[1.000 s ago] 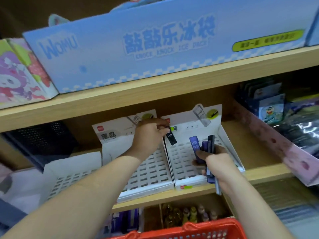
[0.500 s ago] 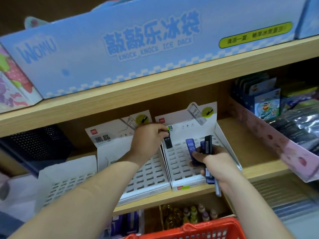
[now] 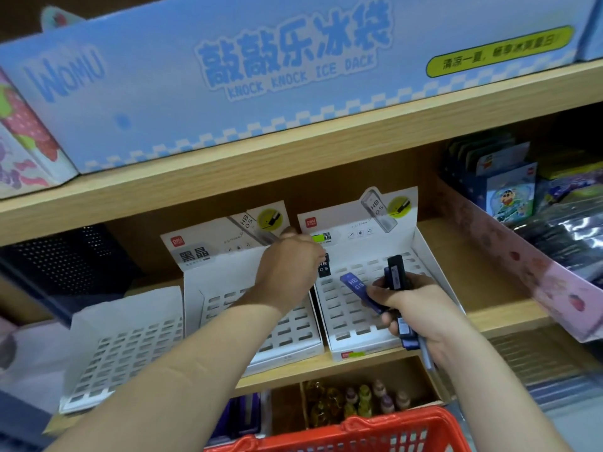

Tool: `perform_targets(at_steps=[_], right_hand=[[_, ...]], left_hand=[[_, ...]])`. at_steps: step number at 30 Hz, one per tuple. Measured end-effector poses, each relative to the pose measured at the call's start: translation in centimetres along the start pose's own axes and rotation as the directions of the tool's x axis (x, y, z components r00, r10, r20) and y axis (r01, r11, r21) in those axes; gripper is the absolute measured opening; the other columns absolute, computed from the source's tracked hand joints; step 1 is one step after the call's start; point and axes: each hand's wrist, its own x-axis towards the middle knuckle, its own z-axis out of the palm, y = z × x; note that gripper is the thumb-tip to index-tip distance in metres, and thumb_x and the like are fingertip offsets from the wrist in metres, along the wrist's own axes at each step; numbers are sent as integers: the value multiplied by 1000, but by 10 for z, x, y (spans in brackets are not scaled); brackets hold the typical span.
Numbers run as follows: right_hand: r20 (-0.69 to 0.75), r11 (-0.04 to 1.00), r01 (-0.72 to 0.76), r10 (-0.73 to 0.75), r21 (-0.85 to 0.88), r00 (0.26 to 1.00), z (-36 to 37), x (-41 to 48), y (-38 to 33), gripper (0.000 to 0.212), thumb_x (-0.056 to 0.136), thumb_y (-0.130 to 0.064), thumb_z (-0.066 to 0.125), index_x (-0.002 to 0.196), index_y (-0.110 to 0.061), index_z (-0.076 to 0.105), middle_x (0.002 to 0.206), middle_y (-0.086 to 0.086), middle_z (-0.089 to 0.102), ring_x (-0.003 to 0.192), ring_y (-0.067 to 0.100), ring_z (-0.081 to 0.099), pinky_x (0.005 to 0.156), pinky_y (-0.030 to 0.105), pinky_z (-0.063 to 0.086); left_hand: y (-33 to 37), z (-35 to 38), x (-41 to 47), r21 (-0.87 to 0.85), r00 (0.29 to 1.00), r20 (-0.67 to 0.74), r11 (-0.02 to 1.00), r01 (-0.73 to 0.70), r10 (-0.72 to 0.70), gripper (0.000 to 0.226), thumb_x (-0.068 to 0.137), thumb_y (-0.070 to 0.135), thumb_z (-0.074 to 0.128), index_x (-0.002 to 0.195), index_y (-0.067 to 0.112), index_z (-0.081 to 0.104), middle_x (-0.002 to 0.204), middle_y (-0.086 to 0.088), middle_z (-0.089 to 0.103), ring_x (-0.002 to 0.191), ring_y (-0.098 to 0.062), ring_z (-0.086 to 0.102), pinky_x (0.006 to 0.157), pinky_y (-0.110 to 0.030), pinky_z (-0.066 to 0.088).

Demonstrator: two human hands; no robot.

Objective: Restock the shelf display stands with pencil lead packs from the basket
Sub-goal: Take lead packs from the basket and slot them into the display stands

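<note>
Left hand [image 3: 287,272] grip pinches 1 black HB lead pack [image 3: 323,268] at top-left of rightmost white slotted cardboard stand [image 3: 427,256] on wooden shelf [image 3: 509,308]; right hand [image 3: 421,308] grip curls round several blue lead packs [image 3: 354,287] over it.

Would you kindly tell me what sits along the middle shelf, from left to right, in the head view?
Dark mesh crate → left display stand → middle display stand → right display stand → pink-fronted tray.
</note>
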Motion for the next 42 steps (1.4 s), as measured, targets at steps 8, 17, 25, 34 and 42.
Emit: perform_targets(at_steps=[8, 17, 25, 34, 42], right_hand=[[3, 994, 50, -50, 98, 999, -2, -4, 3, 16, 86, 6, 67, 100, 0, 66, 78, 13, 72, 57, 15, 66, 43, 23, 46], [108, 983, 88, -106, 163, 988, 10, -15, 7, 18, 82, 12, 67, 95, 2, 63, 63, 7, 68, 54, 13, 61, 40, 23, 40], [122, 976, 179, -194, 123, 973, 13, -17, 5, 23, 76, 8, 75, 91, -3, 61, 57, 2, 61, 44, 15, 45, 41, 24, 40], [-7, 868, -31, 40, 496, 999, 11, -10, 5, 34, 86, -40, 67, 104, -11, 60, 60, 5, 60, 42, 12, 45, 36, 22, 41], [-22, 604, -88, 172, 792, 985, 4, 2, 1, 14, 93, -16, 56, 81, -10, 51, 55, 2, 50, 40, 12, 41, 35, 17, 37]], left_hand=[[9, -8, -11, 21, 999, 46, 1000, 17, -17, 37, 95, 8, 48, 128, 20, 59, 116, 0, 55, 111, -18, 45, 87, -27, 42], [38, -37, -50, -847, 820, 395, 181, 500, -414, 31, 93, 14, 59, 121, 26, 64, 108, 2, 70, 77, -7, 64, 73, -23, 56], [40, -40, -56, -887, 807, 357, 100, 451, -470, 18, 84, 10, 69, 102, 11, 71, 84, -5, 75, 69, -14, 69, 73, -29, 58], [21, -43, -30, -827, 809, 143, 379, 414, -571, 23, 85, 10, 69, 101, 27, 70, 89, 2, 74, 77, -13, 71, 79, -31, 59], [24, -21, -8, -659, 908, -25, 690, 299, -418, 21, 86, 13, 68, 106, 17, 72, 88, 13, 67, 83, 0, 64, 79, -12, 51]])
